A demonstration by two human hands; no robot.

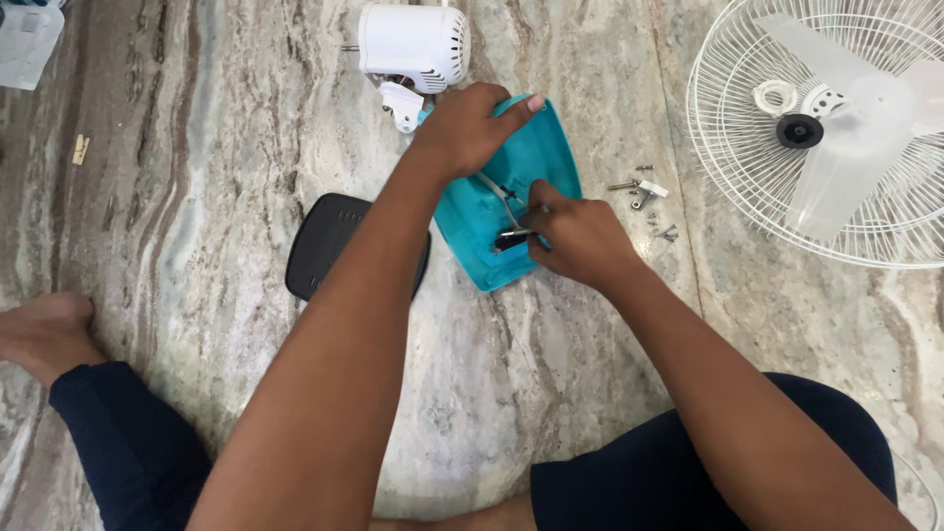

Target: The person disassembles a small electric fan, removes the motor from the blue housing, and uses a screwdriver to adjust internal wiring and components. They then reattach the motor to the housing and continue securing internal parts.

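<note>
A teal plastic fan base (551, 157) lies tilted on the marble floor (197, 177), its open underside facing me. My left hand (467, 128) grips its upper edge, fingers curled over the rim. My right hand (575, 236) pinches a small dark part with a metal piece (511, 236) at the base's lower inside. White wires run inside the base. A white fan motor housing (413, 44) sits just beyond the left hand.
A black flat cover (320, 241) lies left of the base, partly under my left arm. Loose screws and small metal bits (644, 192) lie to the right. A white fan grille with clear blades (836, 118) lies at the far right. My legs frame the floor.
</note>
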